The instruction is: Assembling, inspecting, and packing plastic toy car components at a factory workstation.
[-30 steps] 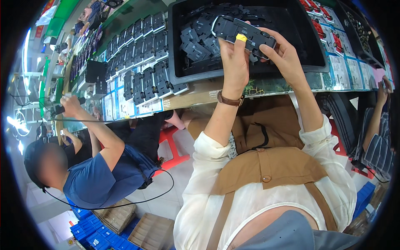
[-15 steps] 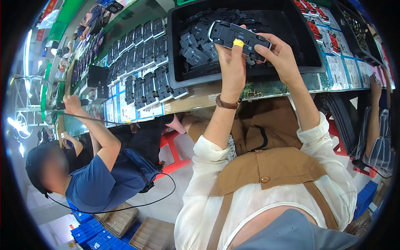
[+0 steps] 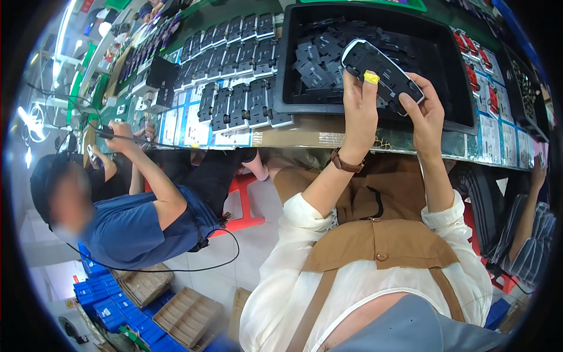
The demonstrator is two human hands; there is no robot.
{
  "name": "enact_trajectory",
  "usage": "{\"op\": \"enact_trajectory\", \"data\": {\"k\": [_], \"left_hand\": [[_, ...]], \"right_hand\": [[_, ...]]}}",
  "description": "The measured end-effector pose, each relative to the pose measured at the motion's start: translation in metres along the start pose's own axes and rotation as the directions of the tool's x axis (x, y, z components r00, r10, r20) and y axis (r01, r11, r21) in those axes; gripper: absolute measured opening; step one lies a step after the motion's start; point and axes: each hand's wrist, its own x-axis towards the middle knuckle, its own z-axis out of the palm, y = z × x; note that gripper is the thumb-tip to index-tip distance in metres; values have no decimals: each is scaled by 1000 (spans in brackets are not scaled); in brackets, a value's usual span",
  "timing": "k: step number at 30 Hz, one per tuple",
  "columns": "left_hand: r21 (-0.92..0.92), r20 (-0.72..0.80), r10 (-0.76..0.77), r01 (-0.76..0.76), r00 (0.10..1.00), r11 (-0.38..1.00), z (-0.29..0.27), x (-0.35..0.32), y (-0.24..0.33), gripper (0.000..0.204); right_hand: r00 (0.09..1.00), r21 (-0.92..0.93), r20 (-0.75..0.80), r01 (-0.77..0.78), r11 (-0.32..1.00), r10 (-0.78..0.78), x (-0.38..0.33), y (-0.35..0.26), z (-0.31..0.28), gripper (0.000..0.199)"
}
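A toy car [image 3: 388, 71] with a white body is held upside down over the near side of a black bin [image 3: 311, 108], its black base facing up. My left hand [image 3: 359, 108] grips its left end, the thumb, wrapped in yellow tape, lying across the base. At the other end, my right hand [image 3: 428, 117] pinches the car's lower right corner between thumb and fingers. Loose black chassis plates [image 3: 319, 56] are heaped in the bin beneath. The car's top side is hidden from view.
Left of the bin, rows of upturned toy cars [image 3: 239, 105] cover printed sheets. Red toy parts [image 3: 471, 76] lie on sheets to the right. A co-worker in blue [image 3: 132, 226] sits at left, holding a dark tool [image 3: 105, 132]. Blue crates [image 3: 114, 302] stand on the floor.
The view has shifted, so the bench sits farther right in the picture. The car has tilted more steeply, its right end dropping. Both hands keep their hold on it.
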Motion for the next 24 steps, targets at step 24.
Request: {"op": "enact_trajectory", "data": {"k": [24], "left_hand": [[212, -3, 59, -57, 998, 976, -19, -7, 37, 15]], "right_hand": [[998, 22, 8, -68, 997, 68, -6, 7, 39, 37]]}}
